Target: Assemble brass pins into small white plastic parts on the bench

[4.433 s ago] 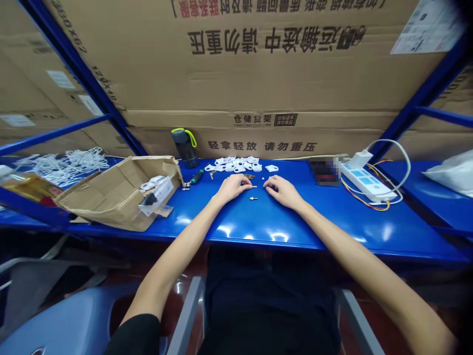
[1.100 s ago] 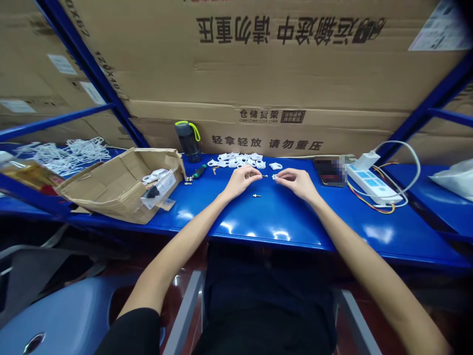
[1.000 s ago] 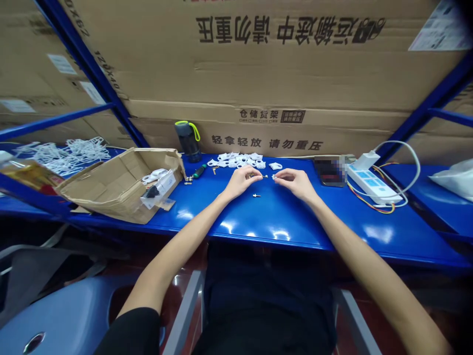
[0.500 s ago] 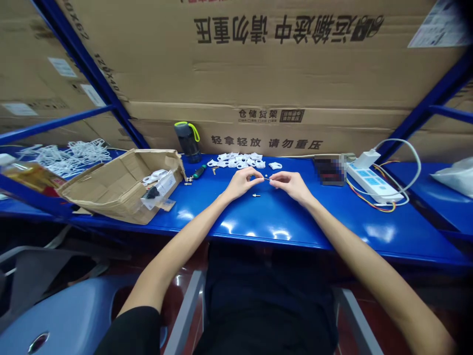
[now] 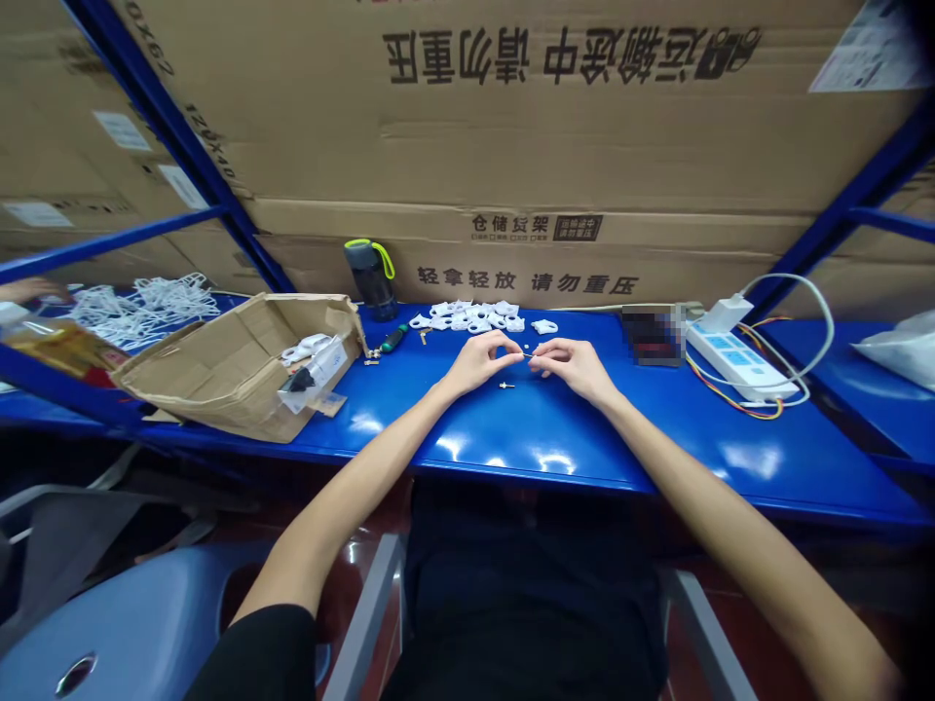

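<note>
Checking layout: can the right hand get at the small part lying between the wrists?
Likely yes: the small part lies just nearer the body, nothing seen covering it. But the right hand seems to be pinching a thin piece.

Hands at work: two, a left hand (image 5: pixel 482 362) and a right hand (image 5: pixel 574 367)
Thin rod (image 5: pixel 527 354) held: one
Pin (image 5: pixel 506 386) before the hands: one
White pieces (image 5: pixel 478 318) in a heap: roughly a dozen
White piece (image 5: pixel 544 327) beside the heap: one
Bottle (image 5: pixel 370 282): one
Screwdriver (image 5: pixel 395 338): one
Open cardboard box (image 5: pixel 197 385): one
Power strip (image 5: pixel 741 362): one
</note>
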### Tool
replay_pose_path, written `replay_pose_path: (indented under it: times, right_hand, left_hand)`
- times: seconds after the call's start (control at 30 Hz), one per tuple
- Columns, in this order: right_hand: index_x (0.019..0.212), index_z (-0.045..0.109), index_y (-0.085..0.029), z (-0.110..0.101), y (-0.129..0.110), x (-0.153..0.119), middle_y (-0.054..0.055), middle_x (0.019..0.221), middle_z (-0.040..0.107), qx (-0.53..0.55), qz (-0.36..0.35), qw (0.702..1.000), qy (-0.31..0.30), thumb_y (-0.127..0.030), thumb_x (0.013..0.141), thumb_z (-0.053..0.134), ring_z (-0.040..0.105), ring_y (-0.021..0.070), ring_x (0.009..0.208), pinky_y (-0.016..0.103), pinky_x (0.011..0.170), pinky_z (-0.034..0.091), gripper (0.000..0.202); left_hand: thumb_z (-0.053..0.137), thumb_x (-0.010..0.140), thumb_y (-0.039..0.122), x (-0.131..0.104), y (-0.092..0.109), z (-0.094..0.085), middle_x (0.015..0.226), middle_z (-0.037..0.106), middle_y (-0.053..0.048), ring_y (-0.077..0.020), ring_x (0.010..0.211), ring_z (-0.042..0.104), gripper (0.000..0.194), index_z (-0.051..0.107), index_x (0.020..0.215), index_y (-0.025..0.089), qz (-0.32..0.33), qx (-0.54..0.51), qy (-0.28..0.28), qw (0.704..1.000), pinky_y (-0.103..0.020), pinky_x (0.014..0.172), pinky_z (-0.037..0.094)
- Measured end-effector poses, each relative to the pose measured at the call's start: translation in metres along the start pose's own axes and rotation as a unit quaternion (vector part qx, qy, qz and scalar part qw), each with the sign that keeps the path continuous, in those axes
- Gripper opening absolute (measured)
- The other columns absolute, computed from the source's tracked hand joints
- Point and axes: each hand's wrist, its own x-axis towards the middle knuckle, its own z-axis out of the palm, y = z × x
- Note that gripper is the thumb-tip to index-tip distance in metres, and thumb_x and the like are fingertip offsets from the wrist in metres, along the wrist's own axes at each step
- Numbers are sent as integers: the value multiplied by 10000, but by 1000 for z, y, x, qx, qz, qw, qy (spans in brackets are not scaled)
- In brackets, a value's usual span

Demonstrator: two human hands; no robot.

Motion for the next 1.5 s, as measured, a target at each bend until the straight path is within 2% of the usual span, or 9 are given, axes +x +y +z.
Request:
replay_pose_path:
  times: [0.23, 0.67, 0.87, 1.1, 1.27, 1.5]
  right_hand:
    - [894, 770, -194, 1, 2, -1, 83, 810, 808, -18, -18, 1000, 9, -597, 713, 884, 792, 304, 803, 407, 720, 663, 456]
    - [915, 779, -223, 4, 1, -5, 71, 871, 816, -60, -58, 995, 45, -603, 769, 850, 790, 302, 818, 414, 764, 654, 413]
    - [928, 793, -245, 3, 2, -7, 62, 948, 825, -128, -103, 985, 55, -592, 832, 797, 793, 296, 858, 441, 879, 642, 359]
    - [925, 797, -263, 3, 2, -9, 53, 951, 823, -166, -123, 977, 56, -577, 868, 752, 785, 287, 864, 437, 890, 632, 323]
    - [947, 806, -286, 5, 6, -9, 39, 950, 817, -195, -157, 968, 29, -543, 906, 713, 773, 271, 842, 425, 876, 621, 277]
    - [973, 814, -267, 6, -3, -9, 50, 1034, 823, -153, -127, 979, 46, -569, 885, 739, 777, 286, 937, 425, 939, 622, 323]
  left_hand:
    - [691, 964, 493, -1, -1, 1, 976, 735, -57, -121, 663, 497, 333, 798, 996, 179, 1, -2, -7, 1000, -279, 665, 413]
    - [699, 971, 473, -1, 1, 1, 955, 745, -65, -124, 649, 504, 315, 813, 974, 179, 33, -8, 20, 999, -289, 660, 418]
    - [702, 970, 475, -3, 1, 0, 971, 743, -69, -127, 664, 527, 310, 814, 986, 187, 30, 7, 16, 999, -286, 677, 430]
    - [691, 985, 446, -4, 0, -1, 956, 736, -48, -119, 658, 521, 294, 814, 1001, 179, 44, 15, 4, 999, -284, 692, 436]
    - [677, 989, 457, -4, 0, 1, 988, 754, -60, -118, 656, 543, 299, 819, 1017, 196, 41, 7, -13, 999, -278, 669, 440]
    - [685, 975, 492, -2, 1, 1, 983, 766, -65, -122, 654, 543, 326, 827, 1007, 200, 27, 9, 12, 1000, -279, 666, 440]
